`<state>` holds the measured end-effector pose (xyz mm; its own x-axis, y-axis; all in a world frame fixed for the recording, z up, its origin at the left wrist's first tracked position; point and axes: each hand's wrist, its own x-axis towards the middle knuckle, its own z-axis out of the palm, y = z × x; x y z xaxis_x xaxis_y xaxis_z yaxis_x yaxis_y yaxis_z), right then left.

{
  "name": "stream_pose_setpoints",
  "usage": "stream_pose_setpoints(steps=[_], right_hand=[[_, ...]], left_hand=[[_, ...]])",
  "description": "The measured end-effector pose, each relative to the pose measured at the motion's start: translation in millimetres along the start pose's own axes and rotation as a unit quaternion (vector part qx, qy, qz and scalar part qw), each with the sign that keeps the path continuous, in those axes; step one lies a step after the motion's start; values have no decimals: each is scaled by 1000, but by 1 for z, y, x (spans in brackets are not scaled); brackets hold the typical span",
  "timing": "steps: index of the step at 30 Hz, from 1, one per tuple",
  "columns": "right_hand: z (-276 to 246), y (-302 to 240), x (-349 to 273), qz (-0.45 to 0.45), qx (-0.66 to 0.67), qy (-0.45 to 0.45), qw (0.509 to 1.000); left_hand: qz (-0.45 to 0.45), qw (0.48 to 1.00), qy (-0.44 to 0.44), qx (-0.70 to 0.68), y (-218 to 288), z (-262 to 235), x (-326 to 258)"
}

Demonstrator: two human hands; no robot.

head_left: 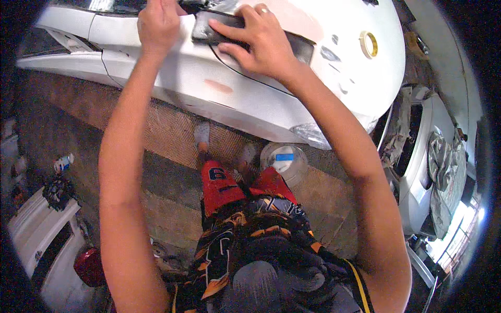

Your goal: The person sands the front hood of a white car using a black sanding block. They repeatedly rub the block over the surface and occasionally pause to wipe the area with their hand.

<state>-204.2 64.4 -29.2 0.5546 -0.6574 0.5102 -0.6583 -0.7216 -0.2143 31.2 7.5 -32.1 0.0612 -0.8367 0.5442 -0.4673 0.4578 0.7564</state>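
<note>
Across the top of the view is the white bodywork of a car [261,108], with dull pinkish filler patches and a bare headlamp corner. My right hand [261,41] grips a long dark flat block [303,49], like a sanding block, lying on the panel beside the hood gap. Its index finger is stretched along the block and its thumb is bent at the near edge. To the left, at the block's other end, my left hand [159,28] has its fingers pressed together near the windshield base. The frame's upper edge cuts off its fingertips, so anything in them is hidden.
A roll of yellowish tape [362,44] rests on the hood. Below the headlamp a clear bucket [265,158] holds a blue block [284,157]. Another car [420,185], partly draped with a grey sheet [446,161], stands at right. White car parts [39,211] lie at lower left.
</note>
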Motion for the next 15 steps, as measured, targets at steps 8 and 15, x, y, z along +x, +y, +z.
stream_pose_setpoints(steps=[8,15], right_hand=[[-14,-18,-54,17,-35,-27,999],[-36,-20,-92,-4,1,-44,999]], left_hand=[[-7,999,3,-35,0,4,1],[-24,999,-1,-48,-6,-4,-6]])
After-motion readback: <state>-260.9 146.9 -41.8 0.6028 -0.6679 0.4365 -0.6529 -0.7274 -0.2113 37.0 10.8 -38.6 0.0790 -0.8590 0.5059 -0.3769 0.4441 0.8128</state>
